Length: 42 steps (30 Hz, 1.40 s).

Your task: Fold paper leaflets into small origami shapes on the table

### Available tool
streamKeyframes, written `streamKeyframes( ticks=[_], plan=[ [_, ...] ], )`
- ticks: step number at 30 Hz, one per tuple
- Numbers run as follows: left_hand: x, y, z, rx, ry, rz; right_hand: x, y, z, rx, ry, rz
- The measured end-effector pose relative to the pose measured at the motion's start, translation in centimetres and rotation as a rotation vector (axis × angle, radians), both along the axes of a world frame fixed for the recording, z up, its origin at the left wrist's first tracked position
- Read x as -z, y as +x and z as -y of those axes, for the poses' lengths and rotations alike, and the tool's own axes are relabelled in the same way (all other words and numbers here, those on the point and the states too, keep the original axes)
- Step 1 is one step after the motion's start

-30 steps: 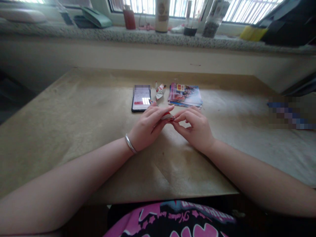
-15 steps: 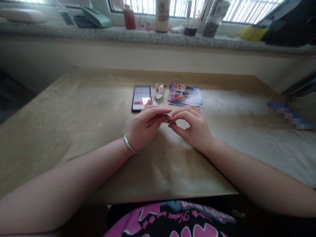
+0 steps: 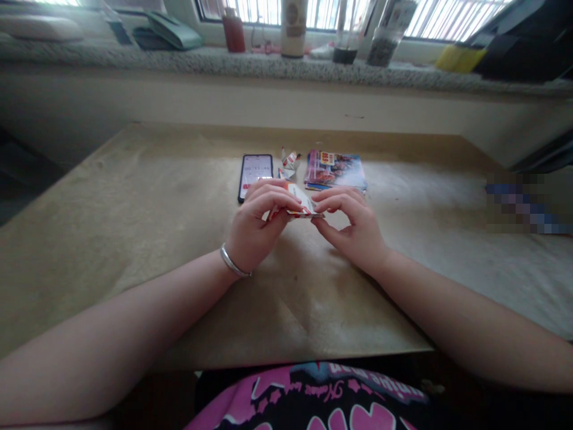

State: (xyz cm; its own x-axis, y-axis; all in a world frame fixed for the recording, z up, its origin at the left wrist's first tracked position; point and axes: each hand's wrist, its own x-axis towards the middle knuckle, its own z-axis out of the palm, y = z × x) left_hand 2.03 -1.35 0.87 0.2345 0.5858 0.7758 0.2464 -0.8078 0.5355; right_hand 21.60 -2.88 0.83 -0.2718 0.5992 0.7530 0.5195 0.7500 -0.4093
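My left hand (image 3: 257, 224) and my right hand (image 3: 353, 224) meet over the middle of the table, both pinching a small folded piece of printed paper (image 3: 301, 206), white with red. The left wrist wears a silver bangle (image 3: 231, 263). Just behind the hands lie a black phone (image 3: 255, 173) with its screen lit, a finished folded paper figure (image 3: 289, 164), and a stack of colourful printed sheets (image 3: 335, 171).
Brown paper (image 3: 147, 239) covers the table. A stone window ledge (image 3: 268, 67) at the back holds bottles, jars, a green case and a yellow object. A blurred-out object (image 3: 528, 203) lies at the table's right.
Both hands have lifted slightly and moved away from me. The folded paper has turned so more of it shows between the fingertips, and the phone is less covered.
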Motion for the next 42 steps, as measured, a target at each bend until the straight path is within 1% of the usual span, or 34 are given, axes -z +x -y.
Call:
streamKeyframes(
  ticks=[3,6,10,13,16,19,24,30,36,39,42],
  plan=[
    [0.1,-0.1,-0.1,-0.008,-0.016,-0.033,0.1,-0.1,-0.1,0.02,-0.02,-0.014],
    [0.3,-0.2,-0.1,0.013,-0.019,-0.047,0.1,-0.1,-0.1,0.048,0.003,-0.013],
    [0.4,-0.2,-0.1,0.02,-0.026,-0.032,-0.1,0.2,-0.1,0.056,0.06,0.005],
    [0.4,-0.2,-0.2,0.022,-0.013,-0.035,-0.4,0.5,-0.2,0.045,0.14,0.039],
    [0.3,-0.3,-0.2,-0.023,0.041,-0.053,-0.7,0.8,-0.1,0.043,0.205,0.085],
    [0.2,-0.4,-0.2,-0.067,0.055,-0.071,-0.9,1.0,0.1,0.056,0.206,0.122],
    [0.1,-0.3,-0.1,-0.064,0.062,-0.077,-1.2,1.0,0.2,0.052,0.245,0.145],
    [-0.1,-0.3,-0.1,-0.042,0.104,-0.063,-1.3,0.8,0.4,0.072,0.192,0.151],
    [0.0,-0.3,-0.3,0.015,0.099,-0.02,-1.3,0.6,0.3,0.054,0.178,0.102],
    [0.1,-0.4,-0.4,0.033,0.059,0.014,-1.6,0.5,0.0,0.033,0.128,0.069],
    [0.1,-0.5,-0.6,0.046,-0.014,0.086,-1.9,0.4,-0.5,-0.007,0.087,0.085]
  ],
)
